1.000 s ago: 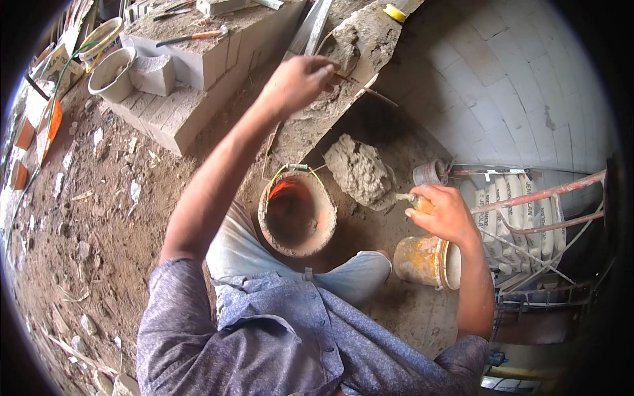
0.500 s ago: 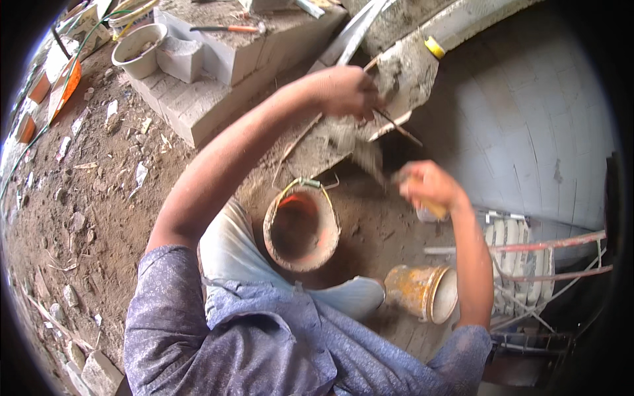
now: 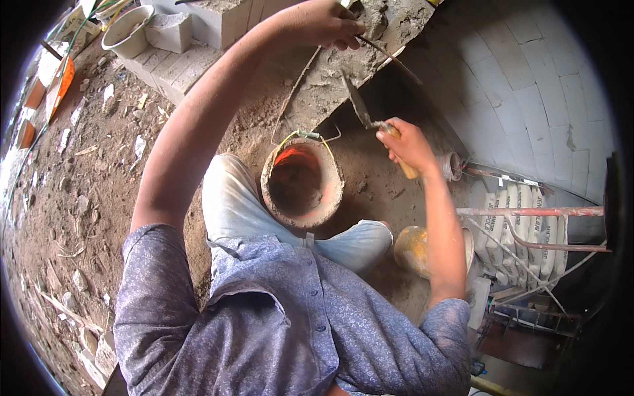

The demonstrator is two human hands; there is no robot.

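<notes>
My left hand [image 3: 340, 26] is raised at the ledge's top, its fingers closed on a thin dark rod [image 3: 396, 61] that slants down to the right. In my right hand [image 3: 406, 145] is a trowel by its wooden handle; its narrow blade [image 3: 355, 99] points up toward wet grey mortar [image 3: 327, 79] spread on the sloping ledge [image 3: 310, 109]. Between my knees and the ledge stands a mortar-crusted bucket [image 3: 274, 188] with an orange inside and a wire handle. A stained yellow pail [image 3: 416, 247] lies partly behind my right forearm.
Pale blocks [image 3: 162, 72] at the upper left carry a grey basin [image 3: 125, 33]. Rubble-strewn soil [image 3: 79, 198] covers the left. A pale curved block surface [image 3: 528, 99] fills the upper right, above stacked sacks [image 3: 518, 237] and a red-and-white metal frame [image 3: 528, 211].
The big mortar lump seen on the trowel earlier is off the blade, which has swung upward to the ledge. My left hand has moved up, still on the rod.
</notes>
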